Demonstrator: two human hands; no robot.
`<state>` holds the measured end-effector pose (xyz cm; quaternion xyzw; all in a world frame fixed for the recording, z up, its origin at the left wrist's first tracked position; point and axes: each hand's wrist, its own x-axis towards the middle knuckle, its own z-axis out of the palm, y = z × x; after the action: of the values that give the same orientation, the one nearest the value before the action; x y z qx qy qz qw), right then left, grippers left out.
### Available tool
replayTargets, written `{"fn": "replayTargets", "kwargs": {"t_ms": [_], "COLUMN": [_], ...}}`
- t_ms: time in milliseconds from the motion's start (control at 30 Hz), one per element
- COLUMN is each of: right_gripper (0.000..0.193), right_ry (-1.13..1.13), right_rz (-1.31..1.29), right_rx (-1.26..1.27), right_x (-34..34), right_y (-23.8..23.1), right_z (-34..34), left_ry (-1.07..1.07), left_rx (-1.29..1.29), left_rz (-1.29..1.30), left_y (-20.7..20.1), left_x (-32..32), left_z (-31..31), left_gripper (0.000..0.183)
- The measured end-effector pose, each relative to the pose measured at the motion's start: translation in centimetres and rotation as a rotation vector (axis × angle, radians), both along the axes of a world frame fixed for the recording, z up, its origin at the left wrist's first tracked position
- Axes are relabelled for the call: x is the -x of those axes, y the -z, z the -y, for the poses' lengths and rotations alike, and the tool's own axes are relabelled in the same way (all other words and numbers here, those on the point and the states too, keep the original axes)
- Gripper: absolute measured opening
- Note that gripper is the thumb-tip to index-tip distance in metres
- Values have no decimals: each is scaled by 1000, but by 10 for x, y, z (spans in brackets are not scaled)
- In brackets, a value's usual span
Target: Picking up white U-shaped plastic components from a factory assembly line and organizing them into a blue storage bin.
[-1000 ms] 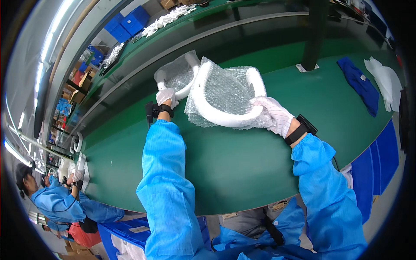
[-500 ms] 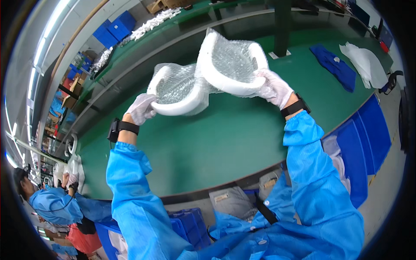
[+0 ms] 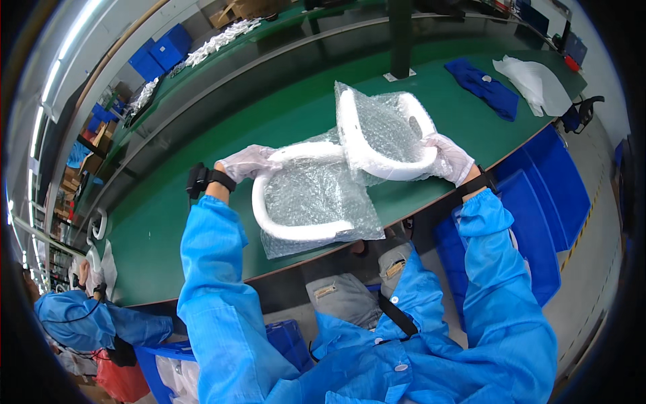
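Note:
My gloved left hand (image 3: 247, 162) is closed on the upper left corner of a white U-shaped frame (image 3: 296, 231) in clear bubble wrap. This frame is turned so its curve faces left, close to the table's near edge. A second bubble-wrapped white U-shaped frame (image 3: 354, 138) is up and to the right, overlapping the first one's right end. My gloved right hand (image 3: 449, 159) grips its lower right corner, with some fingertips hidden behind the wrap.
The green table (image 3: 195, 236) runs across in front of me. A dark post (image 3: 400, 40) rises from its far side. Blue cloth (image 3: 481, 87) and a white sheet (image 3: 531, 84) lie at right. Blue bins (image 3: 538, 222) stand below right; a co-worker's sleeve (image 3: 74, 320) is at left.
Both frames have come lower and nearer to me. The left one has turned, its curve now facing left, with my left hand at its upper corner. My right hand still grips the other.

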<state>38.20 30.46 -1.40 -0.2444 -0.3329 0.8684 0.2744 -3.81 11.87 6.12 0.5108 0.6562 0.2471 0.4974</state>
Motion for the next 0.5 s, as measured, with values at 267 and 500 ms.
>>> {"fn": "replayTargets", "kwargs": {"t_ms": [267, 500], "right_gripper": [30, 31], "right_ry": [30, 33], "right_rz": [-52, 195], "right_rx": [-20, -72], "right_x": [0, -59], "right_y": [-2, 5], "right_z": [-1, -70], "left_ry": [-174, -549], "left_rx": [-525, -281], "left_rz": [-327, -897], "left_y": [15, 27], "left_x": [-30, -102], "left_z": [-13, 86], "left_gripper": [38, 76]}}
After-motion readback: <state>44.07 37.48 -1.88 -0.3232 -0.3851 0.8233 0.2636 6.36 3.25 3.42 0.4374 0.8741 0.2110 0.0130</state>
